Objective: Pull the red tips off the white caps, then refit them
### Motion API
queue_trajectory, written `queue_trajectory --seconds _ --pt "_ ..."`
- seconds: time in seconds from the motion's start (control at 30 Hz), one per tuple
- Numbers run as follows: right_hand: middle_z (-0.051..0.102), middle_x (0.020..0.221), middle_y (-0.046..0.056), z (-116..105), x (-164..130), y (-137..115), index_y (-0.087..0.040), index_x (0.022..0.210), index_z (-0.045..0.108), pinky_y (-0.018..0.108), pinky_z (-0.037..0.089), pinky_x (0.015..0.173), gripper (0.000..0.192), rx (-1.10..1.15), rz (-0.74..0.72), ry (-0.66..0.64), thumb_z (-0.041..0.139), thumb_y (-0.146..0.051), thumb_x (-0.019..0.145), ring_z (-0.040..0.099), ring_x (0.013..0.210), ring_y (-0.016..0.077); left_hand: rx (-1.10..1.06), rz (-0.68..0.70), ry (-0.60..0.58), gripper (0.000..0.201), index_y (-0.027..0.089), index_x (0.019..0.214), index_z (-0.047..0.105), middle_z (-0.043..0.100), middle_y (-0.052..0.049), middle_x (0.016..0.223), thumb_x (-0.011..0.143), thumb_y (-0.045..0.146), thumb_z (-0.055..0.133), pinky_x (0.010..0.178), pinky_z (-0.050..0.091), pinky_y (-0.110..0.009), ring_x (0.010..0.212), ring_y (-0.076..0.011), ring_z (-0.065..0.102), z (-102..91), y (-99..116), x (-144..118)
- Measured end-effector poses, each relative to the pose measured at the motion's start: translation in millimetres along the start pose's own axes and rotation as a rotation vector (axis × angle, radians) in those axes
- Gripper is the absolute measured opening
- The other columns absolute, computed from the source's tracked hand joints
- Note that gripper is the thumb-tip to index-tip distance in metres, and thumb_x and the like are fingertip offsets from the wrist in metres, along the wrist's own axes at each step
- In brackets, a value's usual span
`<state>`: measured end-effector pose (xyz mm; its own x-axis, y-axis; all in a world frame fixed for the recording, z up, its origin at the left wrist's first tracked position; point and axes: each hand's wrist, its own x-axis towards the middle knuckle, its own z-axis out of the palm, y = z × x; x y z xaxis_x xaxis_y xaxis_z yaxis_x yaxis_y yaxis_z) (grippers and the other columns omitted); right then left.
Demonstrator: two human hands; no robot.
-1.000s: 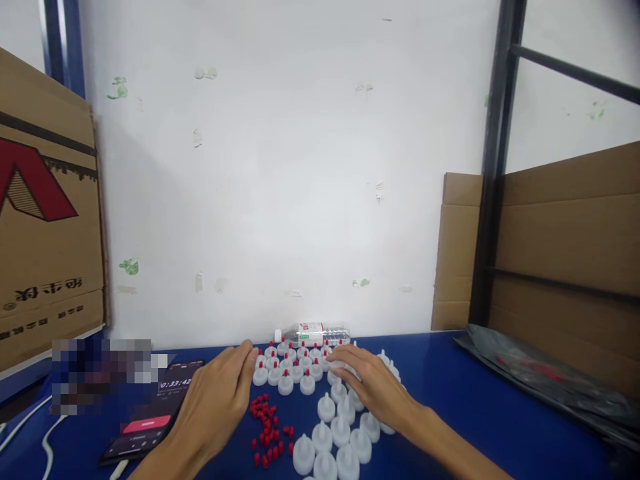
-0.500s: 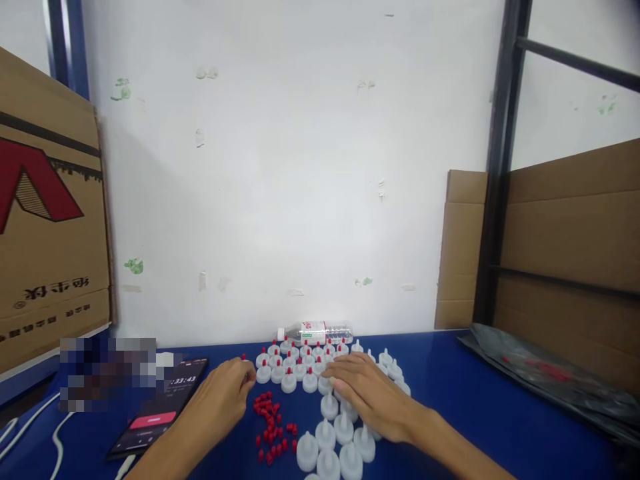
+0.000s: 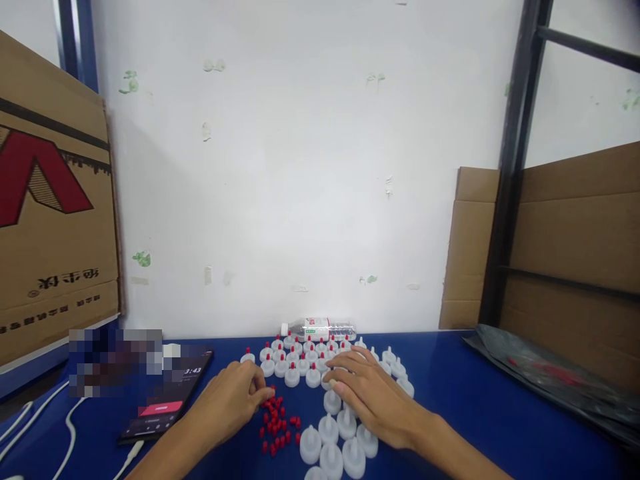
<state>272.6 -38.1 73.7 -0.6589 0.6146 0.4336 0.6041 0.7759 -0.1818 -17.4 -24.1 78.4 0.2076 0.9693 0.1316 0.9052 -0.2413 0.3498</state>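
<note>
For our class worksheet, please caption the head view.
At a blue table, left hand by red caps, right hand over white nozzle lids.

red tips point(image 3: 275, 425), milky-white nozzle lids point(image 3: 329, 431), blue tabletop point(image 3: 450, 387), red-and-black-printed brown carton point(image 3: 60, 247), white wall point(image 3: 300, 167) flecked green

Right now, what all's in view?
Wall: one, white, behind
Table: one, blue, below
Red-tipped nozzle caps: about twenty, white, back
Bare nozzle caps: over twelve, white, centre-right
Tip covers: many, red, front
Plastic bottle: one, clear, back
Smartphone: one, black, left
Cables: some, white, left
Printed carton: one, brown, left
Cardboard sheets: two, brown, right
Plastic bag: one, grey, right
Posts: two, blue and black, sides
Left hand: one, at tip covers
Right hand: one, over bare caps
</note>
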Motion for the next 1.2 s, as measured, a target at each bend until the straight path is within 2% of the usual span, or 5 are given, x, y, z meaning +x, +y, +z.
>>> queue_trajectory --seconds 0.37,0.6,0.83,1.03,1.2 --pt "0.068 0.129 0.004 7.3 14.5 -4.1 -0.028 0.133 0.063 0.05 0.028 0.114 0.04 -0.066 0.024 -0.048 0.03 -0.036 0.111 0.054 0.126 0.0261 0.132 0.083 0.257 0.037 0.023 0.083 0.068 0.074 -0.005 0.079 0.103 0.033 0.039 0.065 0.033 -0.03 0.079 -0.0249 0.069 4.7 7.8 -0.5" --pt "0.075 0.097 0.006 9.2 45.8 -4.7 -0.021 0.1 0.071 0.049 0.035 0.107 0.04 -0.127 -0.048 -0.112 0.035 -0.036 0.11 0.064 0.102 0.0259 0.078 0.138 0.302 0.037 0.022 0.081 0.065 0.073 -0.004 0.079 0.104 0.03 0.038 0.068 0.035 -0.031 0.078 -0.0235 0.068 9.5 6.4 0.8" --pt "0.07 0.111 0.002 -0.7 58.0 -21.3 -0.024 0.111 0.062 0.033 0.044 0.095 0.017 -0.043 -0.036 -0.005 0.068 -0.03 0.096 0.064 0.104 0.0214 -0.116 0.281 0.299 0.026 0.025 0.1 0.06 0.07 0.001 0.081 0.106 0.036 0.037 0.071 0.038 -0.029 0.075 -0.0194 0.065 7.1 15.8 -9.2" --pt "0.068 0.104 0.004 4.4 53.2 -34.3 -0.022 0.112 0.051 0.028 0.047 0.079 0.025 0.052 -0.103 -0.021 0.068 -0.02 0.094 0.064 0.092 0.0206 -0.074 0.414 0.246 0.026 0.025 0.096 0.059 0.07 -0.002 0.09 0.105 0.033 0.037 0.068 0.036 -0.03 0.078 -0.0212 0.064 16.9 17.9 -11.5" --pt "0.068 0.098 0.0 -4.1 57.7 -31.1 -0.024 0.105 0.054 0.025 0.045 0.073 0.02 0.115 -0.111 -0.008 0.071 -0.024 0.093 0.063 0.085 0.018 -0.179 0.395 0.281 0.04 0.023 0.083 0.06 0.064 -0.003 0.075 0.105 0.04 0.032 0.063 0.033 -0.03 0.068 -0.0206 0.057 23.2 23.8 -10.0"
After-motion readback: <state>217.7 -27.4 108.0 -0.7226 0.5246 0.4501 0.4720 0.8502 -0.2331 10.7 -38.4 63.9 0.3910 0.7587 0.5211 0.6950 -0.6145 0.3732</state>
